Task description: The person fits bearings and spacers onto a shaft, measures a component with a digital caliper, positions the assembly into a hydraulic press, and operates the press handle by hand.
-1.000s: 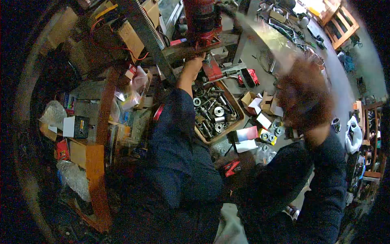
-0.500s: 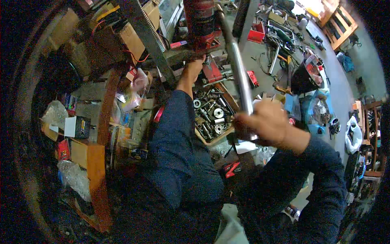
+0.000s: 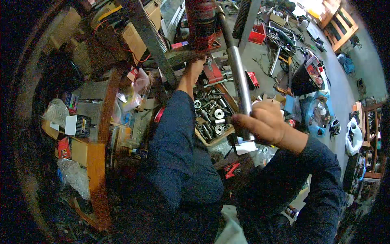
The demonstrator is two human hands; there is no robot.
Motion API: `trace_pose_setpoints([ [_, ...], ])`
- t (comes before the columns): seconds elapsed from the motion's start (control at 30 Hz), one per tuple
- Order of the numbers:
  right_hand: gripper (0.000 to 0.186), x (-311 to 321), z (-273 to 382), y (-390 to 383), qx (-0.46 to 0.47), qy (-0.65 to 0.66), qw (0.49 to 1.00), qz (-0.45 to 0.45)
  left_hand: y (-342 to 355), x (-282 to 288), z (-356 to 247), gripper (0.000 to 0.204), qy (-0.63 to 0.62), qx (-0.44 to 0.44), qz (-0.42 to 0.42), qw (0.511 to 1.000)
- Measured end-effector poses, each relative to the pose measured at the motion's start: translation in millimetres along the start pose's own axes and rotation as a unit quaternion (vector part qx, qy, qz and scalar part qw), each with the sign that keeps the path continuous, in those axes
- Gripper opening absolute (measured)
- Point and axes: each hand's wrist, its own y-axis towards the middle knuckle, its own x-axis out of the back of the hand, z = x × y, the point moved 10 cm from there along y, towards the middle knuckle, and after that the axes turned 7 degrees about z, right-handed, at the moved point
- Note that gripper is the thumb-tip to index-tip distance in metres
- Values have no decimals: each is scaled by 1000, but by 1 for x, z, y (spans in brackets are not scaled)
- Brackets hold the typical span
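My right hand (image 3: 268, 124) is closed around the lower end of a long, shiny steel pipe (image 3: 241, 79). The pipe slants up and away to a darker rod beside a worn red hydraulic jack (image 3: 200, 24), which stands in a steel press frame (image 3: 148, 38). My left hand (image 3: 197, 68) reaches forward below the jack, by the frame's crossbar. Its fingers are hidden there, so I cannot see what they touch. Below it, a shallow tray (image 3: 215, 142) holds bearings, rings, bolts and other small metal parts.
An orange-brown wooden cabinet (image 3: 97, 175) stands at my left, with small boxes and plastic wrap. Cardboard boxes (image 3: 136, 40) are piled at the far left. Around the floor on the right lie a red bin (image 3: 256, 34), a black bucket (image 3: 305, 79) and a white bag (image 3: 354, 136).
My right hand and the pipe's near end have shifted slightly to the left. My left hand stays at about the same place below the jack.
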Motion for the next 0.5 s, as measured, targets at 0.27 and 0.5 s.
trace_pose_setpoints([
  [0.27, 34, 158, -34, -60, -164, -312, 822, -448, 5, -6, 28, 40, -19, 80, 27, 996],
  [0.5, 32, 20, -5, -1, -33, 23, 997, -69, 4, 5, 6, 34, -189, -54, -44, 979],
])
